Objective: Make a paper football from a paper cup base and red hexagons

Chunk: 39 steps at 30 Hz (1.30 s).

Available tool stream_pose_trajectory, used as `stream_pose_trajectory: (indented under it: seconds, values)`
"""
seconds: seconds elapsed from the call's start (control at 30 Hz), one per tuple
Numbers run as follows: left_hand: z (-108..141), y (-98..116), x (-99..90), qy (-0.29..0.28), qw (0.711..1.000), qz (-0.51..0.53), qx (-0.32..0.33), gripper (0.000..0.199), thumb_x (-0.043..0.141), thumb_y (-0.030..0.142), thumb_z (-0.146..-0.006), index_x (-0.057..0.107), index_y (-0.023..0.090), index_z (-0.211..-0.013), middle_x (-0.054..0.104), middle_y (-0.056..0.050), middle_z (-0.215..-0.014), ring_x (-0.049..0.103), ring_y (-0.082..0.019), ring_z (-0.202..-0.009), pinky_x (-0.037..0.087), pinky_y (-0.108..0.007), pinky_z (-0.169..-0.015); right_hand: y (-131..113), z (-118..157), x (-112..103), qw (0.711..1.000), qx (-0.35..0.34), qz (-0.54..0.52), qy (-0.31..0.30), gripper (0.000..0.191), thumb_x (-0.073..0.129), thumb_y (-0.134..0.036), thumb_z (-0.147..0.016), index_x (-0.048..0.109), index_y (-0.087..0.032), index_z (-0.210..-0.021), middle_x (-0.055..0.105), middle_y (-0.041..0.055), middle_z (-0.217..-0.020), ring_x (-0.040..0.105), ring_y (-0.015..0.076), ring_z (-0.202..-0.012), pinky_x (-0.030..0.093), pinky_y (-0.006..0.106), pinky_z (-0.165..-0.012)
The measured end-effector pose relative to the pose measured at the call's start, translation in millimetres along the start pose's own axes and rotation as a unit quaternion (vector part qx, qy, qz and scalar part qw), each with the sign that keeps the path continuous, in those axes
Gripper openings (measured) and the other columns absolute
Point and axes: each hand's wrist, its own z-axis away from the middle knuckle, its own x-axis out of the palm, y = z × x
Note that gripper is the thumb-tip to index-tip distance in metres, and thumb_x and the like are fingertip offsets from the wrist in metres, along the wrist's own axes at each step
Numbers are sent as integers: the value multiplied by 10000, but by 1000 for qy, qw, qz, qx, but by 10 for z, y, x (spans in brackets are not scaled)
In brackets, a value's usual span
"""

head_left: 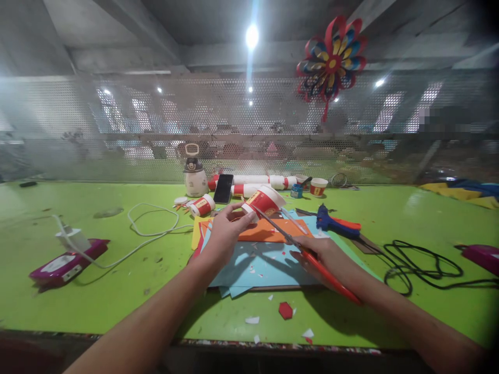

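Observation:
My left hand (230, 226) grips a red and white paper cup (265, 201), tilted on its side above a pile of coloured sheets. In my right hand (319, 254) are large scissors with red handles (329, 278). Their blades reach up and left to the cup's lower edge, close to my left fingertips. Beneath both hands lie an orange sheet (278, 231) and light blue sheets (268, 267) with small scraps scattered on them.
A blue glue gun (331, 221) lies right of the sheets, by a black cable (424, 265). Behind are a phone (223, 188), a bottle (195, 179), more cups (318, 187) and a blue jar (296, 191). A power strip (68, 262) lies left.

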Motion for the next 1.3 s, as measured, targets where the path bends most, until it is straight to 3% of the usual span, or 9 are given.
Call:
stream_pose_trajectory:
  seconds: [0.27, 0.47, 0.77, 1.07, 1.3]
  values:
    - [-32, 24, -22, -16, 999, 40, -13, 359, 771, 264, -690, 601, 112, -968, 690, -118, -906, 678, -225, -806, 542, -398, -757, 33, -30, -2, 1000, 2, -2, -1, 220, 472, -228, -874, 681, -175, -914, 649, 4, -699, 553, 177, -624, 387, 257, -560]
    - [-26, 23, -27, -5, 1000, 21, -15, 363, 784, 230, -666, 626, 108, -969, 681, -100, -892, 660, -209, -823, 527, -379, -775, 0, -41, -10, 1000, -16, -11, -4, 271, 467, -281, -889, 685, -153, -987, 696, 38, -821, 587, 193, -701, 424, 271, -624]
    - [0, 38, 7, -27, 999, 12, -27, 303, 777, 237, -673, 677, 82, -914, 669, -160, -1022, 643, -233, -880, 531, -380, -779, -25, -2, -3, 1000, 0, -13, -6, 272, 458, -253, -882, 702, -168, -968, 703, 14, -768, 595, 189, -656, 406, 259, -571]
    - [-36, -32, -29, -9, 999, 21, -34, 317, 802, 227, -638, 655, 88, -881, 686, -128, -895, 650, -210, -806, 535, -383, -769, 2, -10, 17, 1000, 10, -1, 6, 311, 440, -286, -886, 715, -171, -975, 726, 31, -815, 625, 222, -698, 430, 299, -637]
    - [-31, -6, -29, -17, 997, 45, -57, 276, 755, 231, -712, 636, 103, -925, 706, -121, -914, 681, -188, -796, 546, -335, -769, 26, -20, 8, 1000, 0, 12, 5, 287, 455, -283, -889, 707, -147, -898, 708, 44, -749, 610, 220, -661, 406, 294, -598]
